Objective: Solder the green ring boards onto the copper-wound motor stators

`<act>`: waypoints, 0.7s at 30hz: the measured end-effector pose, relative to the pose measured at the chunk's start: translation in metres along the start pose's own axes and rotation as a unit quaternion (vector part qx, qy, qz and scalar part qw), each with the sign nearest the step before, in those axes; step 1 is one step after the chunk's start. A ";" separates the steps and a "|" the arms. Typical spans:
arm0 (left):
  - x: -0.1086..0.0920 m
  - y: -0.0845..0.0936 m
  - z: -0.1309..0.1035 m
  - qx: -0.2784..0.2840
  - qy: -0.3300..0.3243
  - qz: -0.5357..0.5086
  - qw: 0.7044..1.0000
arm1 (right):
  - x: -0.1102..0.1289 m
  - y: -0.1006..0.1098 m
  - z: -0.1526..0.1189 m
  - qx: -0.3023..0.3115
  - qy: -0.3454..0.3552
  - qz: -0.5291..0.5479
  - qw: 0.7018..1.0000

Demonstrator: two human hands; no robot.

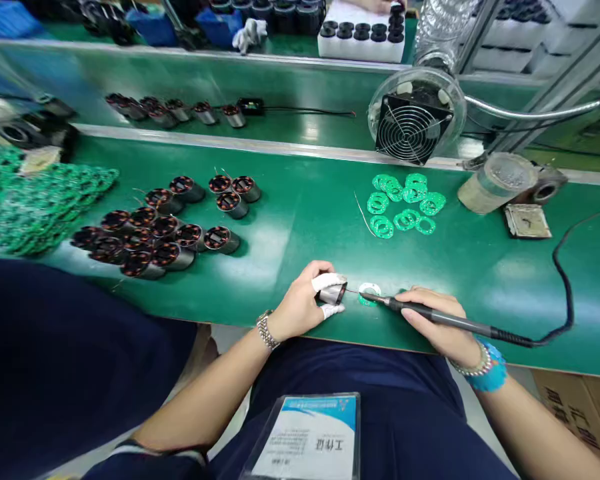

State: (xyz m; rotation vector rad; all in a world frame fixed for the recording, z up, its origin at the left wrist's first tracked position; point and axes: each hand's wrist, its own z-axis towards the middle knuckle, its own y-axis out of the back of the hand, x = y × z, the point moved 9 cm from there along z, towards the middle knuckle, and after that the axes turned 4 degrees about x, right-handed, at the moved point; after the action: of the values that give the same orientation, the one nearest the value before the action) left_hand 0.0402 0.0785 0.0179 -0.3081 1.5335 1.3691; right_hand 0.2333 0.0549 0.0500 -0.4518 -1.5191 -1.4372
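My left hand [307, 300], with white covers on two fingertips, grips a motor stator [332, 294] lying on its side on the green bench. A thin wire runs from the stator toward a ring-shaped green circuit board [369, 288] just to its right. In my right hand [437, 319] is a soldering iron [430, 313], held like a pen, its tip at the ring board. Whether the tip touches the board or the wire I cannot tell. Loose ring boards [405, 203] lie in small stacks farther back, beside a thin strand of solder wire [364, 215].
Several upright stators [155, 233] stand at the left, near a heap of green board panels [40, 200]. A fan [413, 127] hangs at the back. At the right are a cloudy tub [499, 181], a sponge tray [527, 221] and the iron's cable [566, 287]. Another person sits at left.
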 end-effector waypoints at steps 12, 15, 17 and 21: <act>-0.001 0.000 0.002 -0.005 -0.004 0.010 1.000 | 0.002 0.017 -0.005 -0.068 0.011 -0.041 0.997; -0.001 0.001 0.002 -0.005 -0.006 0.016 1.000 | 0.000 0.014 -0.006 -0.086 0.024 -0.036 0.995; -0.002 0.001 0.002 -0.005 -0.006 0.018 1.000 | 0.001 0.009 -0.005 -0.079 0.038 -0.025 0.996; -0.002 0.001 0.003 -0.002 0.002 0.024 1.000 | 0.008 -0.010 -0.002 -0.023 0.092 -0.046 0.994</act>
State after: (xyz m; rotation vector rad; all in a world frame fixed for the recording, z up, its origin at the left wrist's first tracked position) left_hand 0.0413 0.0804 0.0204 -0.2793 1.5497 1.4100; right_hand 0.2228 0.0486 0.0506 -0.2720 -1.3771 -1.5446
